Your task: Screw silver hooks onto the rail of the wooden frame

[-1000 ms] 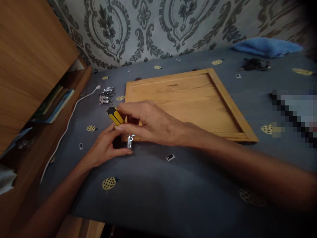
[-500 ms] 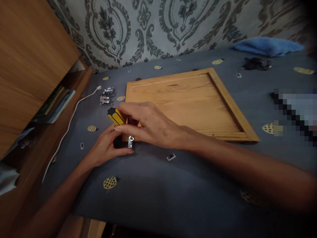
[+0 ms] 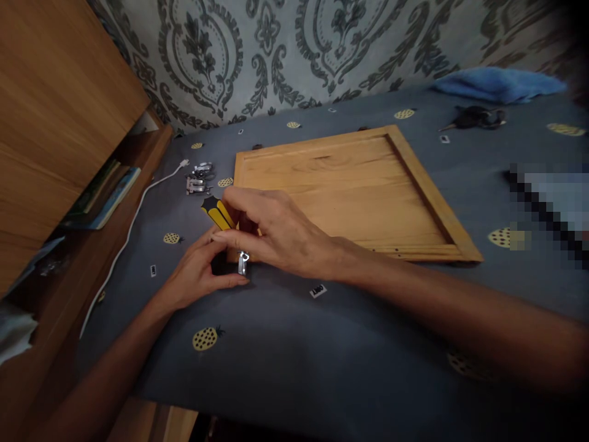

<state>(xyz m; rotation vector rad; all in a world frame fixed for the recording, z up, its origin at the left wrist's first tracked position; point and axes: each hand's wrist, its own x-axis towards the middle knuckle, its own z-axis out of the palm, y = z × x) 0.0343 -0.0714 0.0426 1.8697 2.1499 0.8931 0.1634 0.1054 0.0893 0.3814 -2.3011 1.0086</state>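
My right hand (image 3: 280,230) is closed round a screwdriver (image 3: 218,213) with a yellow and black handle. The handle leans up to the left, and its shaft is hidden behind my fingers. Below that hand, a small shiny metal latch (image 3: 243,264) sits at the near left corner of a framed wooden panel (image 3: 331,196). My left hand (image 3: 196,273) pinches about the latch, its thumb by the lower end. The other left fingertips are covered by my right hand. The panel lies on a dark cloth with printed pineapples.
Several metal latches (image 3: 199,178) lie in a small pile left of the panel. A white cable (image 3: 133,224) runs along the wooden shelf (image 3: 57,313), which holds books (image 3: 105,196). At the back right are a blue cloth (image 3: 501,85) and a black object (image 3: 476,116).
The screwdriver handle has shifted very slightly to the right in my right hand. Both hands, the latch and the panel stay practically where they were.
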